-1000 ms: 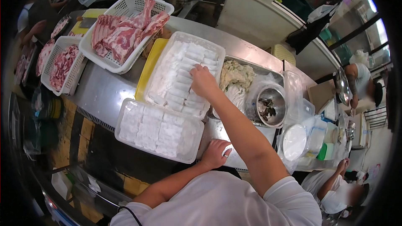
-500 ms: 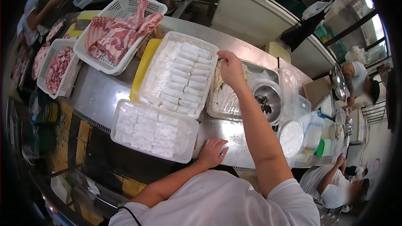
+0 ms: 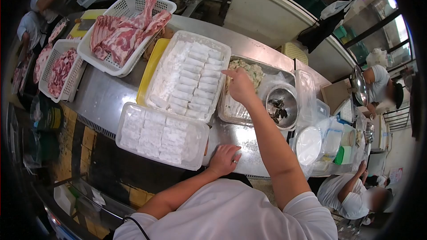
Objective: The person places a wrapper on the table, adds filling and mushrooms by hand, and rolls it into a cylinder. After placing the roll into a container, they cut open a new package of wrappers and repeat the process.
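Two rows of white, flour-dusted rolls lie in a large clear plastic tub (image 3: 171, 49), with loose white powder along its left side. My right hand (image 3: 240, 86) reaches over the tub's right edge with its index finger stretched toward the rolls and nothing visible in it. Beneath that hand is a clear tray (image 3: 226, 119) holding a pale, green-flecked mixture (image 3: 250, 72) and whitish strips. My left hand (image 3: 223, 160) lies on the steel counter with fingers extended, beside a smaller tub (image 3: 193, 158) of white-coated pieces.
A steel bowl (image 3: 291, 114) with dark pieces sits in the tray's right part. White baskets of raw ribs (image 3: 120, 40) and cut meat (image 3: 62, 72) stand left. Lids and containers (image 3: 308, 144) crowd the right. Co-workers (image 3: 351, 191) are at both sides. A yellow board (image 3: 151, 69) lies under the large tub.
My right hand has moved from the large tub's upper right corner down along its edge, uncovering more of the mixture. My left hand stays on the counter, shifted slightly.
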Demonstrator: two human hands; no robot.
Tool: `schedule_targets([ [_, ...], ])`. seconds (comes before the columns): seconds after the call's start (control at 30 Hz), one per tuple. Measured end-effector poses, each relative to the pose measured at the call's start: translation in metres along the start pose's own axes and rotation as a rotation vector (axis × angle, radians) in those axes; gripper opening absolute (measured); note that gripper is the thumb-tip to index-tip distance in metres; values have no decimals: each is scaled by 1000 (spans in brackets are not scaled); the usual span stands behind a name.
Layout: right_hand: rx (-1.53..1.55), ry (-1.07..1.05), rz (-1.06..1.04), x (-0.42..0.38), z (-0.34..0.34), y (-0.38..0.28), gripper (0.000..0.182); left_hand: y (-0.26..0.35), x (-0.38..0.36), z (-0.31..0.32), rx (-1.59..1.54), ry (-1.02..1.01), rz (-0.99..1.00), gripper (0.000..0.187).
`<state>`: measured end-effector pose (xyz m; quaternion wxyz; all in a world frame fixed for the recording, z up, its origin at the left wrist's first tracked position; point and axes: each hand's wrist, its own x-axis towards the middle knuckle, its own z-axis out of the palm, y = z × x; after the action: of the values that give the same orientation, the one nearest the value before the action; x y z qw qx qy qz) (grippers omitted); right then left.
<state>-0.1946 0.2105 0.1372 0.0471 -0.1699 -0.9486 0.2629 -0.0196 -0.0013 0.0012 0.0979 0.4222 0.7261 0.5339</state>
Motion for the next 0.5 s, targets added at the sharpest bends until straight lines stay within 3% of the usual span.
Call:
schedule_targets([
  [0.5,69,-58,-98,-31,28,2,45,-2,-2,2,14,-25,-28,31],
])
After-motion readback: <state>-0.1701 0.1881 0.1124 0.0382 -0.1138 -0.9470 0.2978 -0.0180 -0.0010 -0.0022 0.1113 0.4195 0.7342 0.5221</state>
